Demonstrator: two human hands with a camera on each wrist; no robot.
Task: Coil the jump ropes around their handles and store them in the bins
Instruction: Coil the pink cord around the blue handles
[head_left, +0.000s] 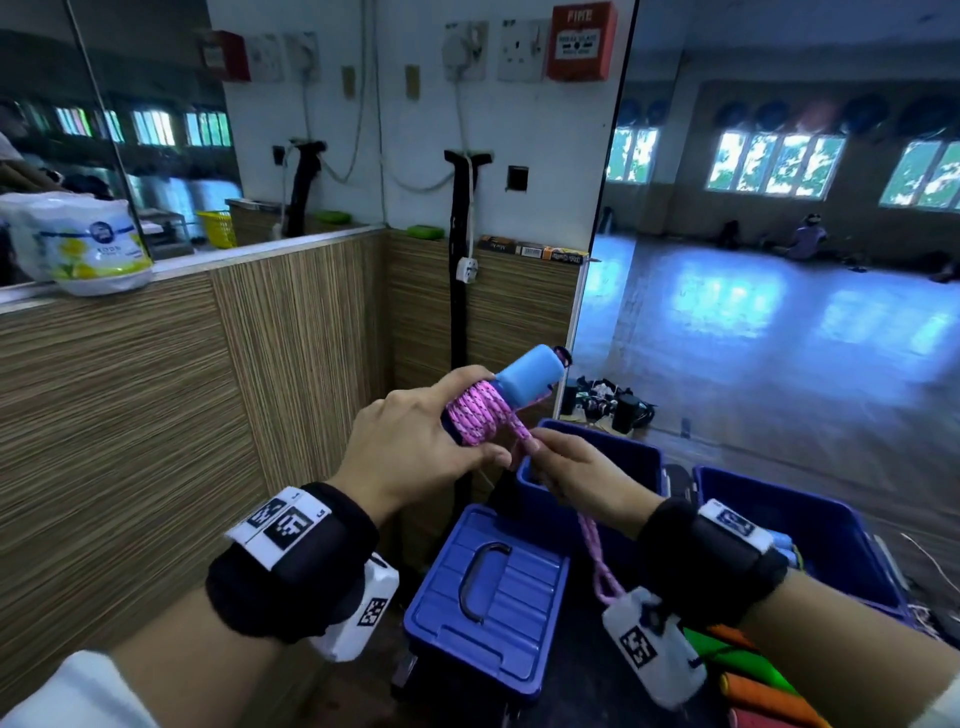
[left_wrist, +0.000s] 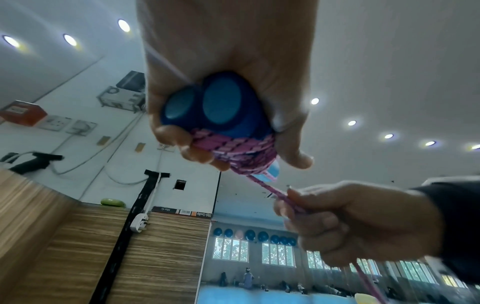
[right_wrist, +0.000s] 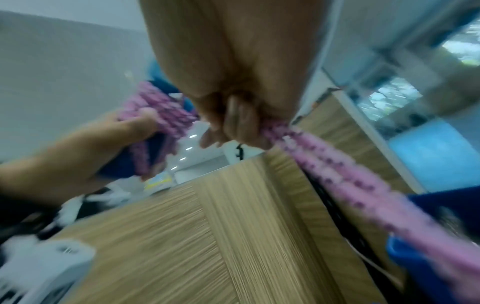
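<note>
Left hand (head_left: 415, 447) is clamped round the two blue handles (left_wrist: 207, 105) with the pink rope (head_left: 475, 415) wound on, held above the open blue bin (head_left: 644, 457), while the right hand (head_left: 576, 475) pinches the loose tail, so slack there could let the coils slip off.

An open blue bin (head_left: 592, 457) sits directly below both hands, its mouth unobstructed from above. A closed lid (head_left: 488, 597) lies just in front of it, a second blue bin (head_left: 810, 525) to its right, and a wood-panelled wall (head_left: 156, 415) closes off its left side.
</note>
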